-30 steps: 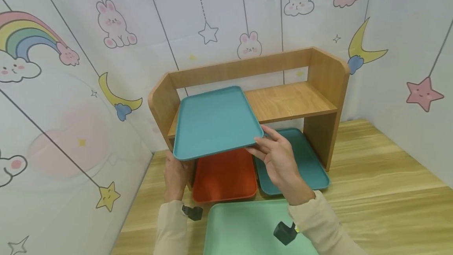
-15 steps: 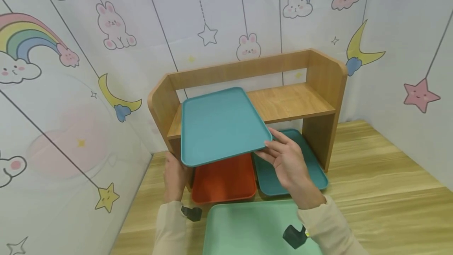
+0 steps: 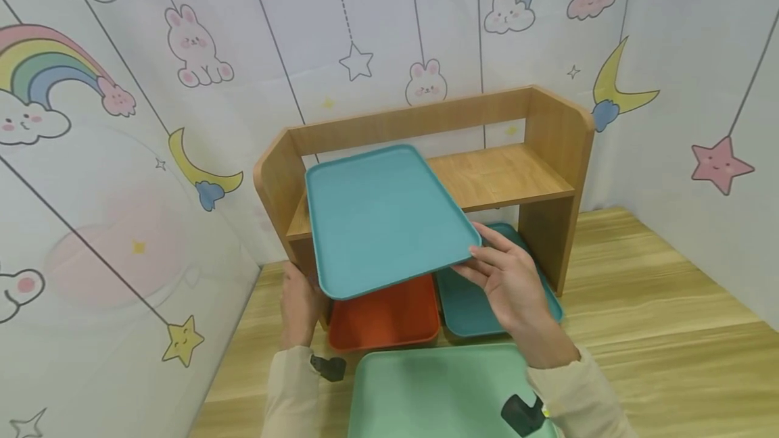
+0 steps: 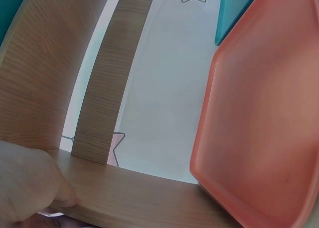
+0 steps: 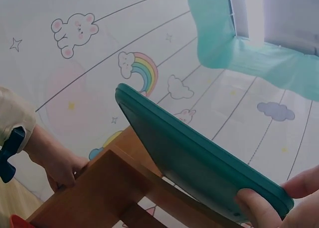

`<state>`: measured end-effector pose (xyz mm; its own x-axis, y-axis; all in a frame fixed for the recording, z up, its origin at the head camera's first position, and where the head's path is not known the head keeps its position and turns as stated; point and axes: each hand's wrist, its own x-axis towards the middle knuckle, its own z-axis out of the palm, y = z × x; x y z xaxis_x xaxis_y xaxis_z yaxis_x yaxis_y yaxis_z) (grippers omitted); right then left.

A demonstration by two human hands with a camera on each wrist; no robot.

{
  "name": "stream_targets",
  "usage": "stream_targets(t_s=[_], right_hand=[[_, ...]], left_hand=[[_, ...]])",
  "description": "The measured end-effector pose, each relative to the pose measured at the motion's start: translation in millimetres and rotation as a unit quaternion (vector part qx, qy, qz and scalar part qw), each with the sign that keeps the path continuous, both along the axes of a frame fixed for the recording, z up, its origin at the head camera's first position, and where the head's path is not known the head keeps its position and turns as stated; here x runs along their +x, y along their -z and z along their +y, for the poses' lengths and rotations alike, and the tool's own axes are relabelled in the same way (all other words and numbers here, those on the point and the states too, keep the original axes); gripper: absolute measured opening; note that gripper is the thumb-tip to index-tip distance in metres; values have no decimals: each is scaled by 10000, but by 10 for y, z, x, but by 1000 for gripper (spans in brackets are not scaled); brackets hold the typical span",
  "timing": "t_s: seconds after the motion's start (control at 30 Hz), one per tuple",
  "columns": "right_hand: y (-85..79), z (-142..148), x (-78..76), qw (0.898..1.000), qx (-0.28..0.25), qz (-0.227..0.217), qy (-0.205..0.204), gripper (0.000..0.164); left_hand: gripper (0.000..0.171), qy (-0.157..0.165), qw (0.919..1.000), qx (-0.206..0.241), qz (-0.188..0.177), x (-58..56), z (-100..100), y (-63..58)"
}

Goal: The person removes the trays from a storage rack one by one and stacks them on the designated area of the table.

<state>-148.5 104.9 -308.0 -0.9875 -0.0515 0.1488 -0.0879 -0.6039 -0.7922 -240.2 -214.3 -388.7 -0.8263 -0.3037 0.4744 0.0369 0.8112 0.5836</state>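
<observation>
My right hand (image 3: 514,286) pinches the near right corner of a teal-blue tray (image 3: 389,222), with thumb and fingers on opposite faces in the right wrist view. The tray slants over the left part of a wooden desktop shelf (image 3: 499,174), its near edge sticking out past the shelf board. On the shelf's left side panel my left hand (image 3: 298,306) keeps its grip, its fingers curled round the panel's front edge in the left wrist view. Under the shelf board lie a red tray (image 3: 383,322) at left and a second blue tray (image 3: 475,313) at right.
A light green tray (image 3: 438,391) lies on the wood-grain table (image 3: 657,303) in front of the shelf. Behind the shelf and at both sides stand walls (image 3: 122,222) printed with bunnies, rainbows and stars. The shelf's right side panel (image 3: 550,242) rises beside the second blue tray.
The right hand has moved right and slightly down, turning the held blue tray and drawing its near edge forward over the red tray. My left hand stays on the side panel.
</observation>
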Motion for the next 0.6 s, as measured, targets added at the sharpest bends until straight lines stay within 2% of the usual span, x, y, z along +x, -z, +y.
stream_targets(t_s=[0.43, 0.6], right_hand=[[10, 152, 72, 9999, -111, 80, -83, 56], [25, 216, 100, 9997, -193, 146, -64, 49]], left_hand=[[35, -26, 9999, 25, -122, -8, -5, 3], [33, -81, 9999, 12, -134, -1, 7, -12]])
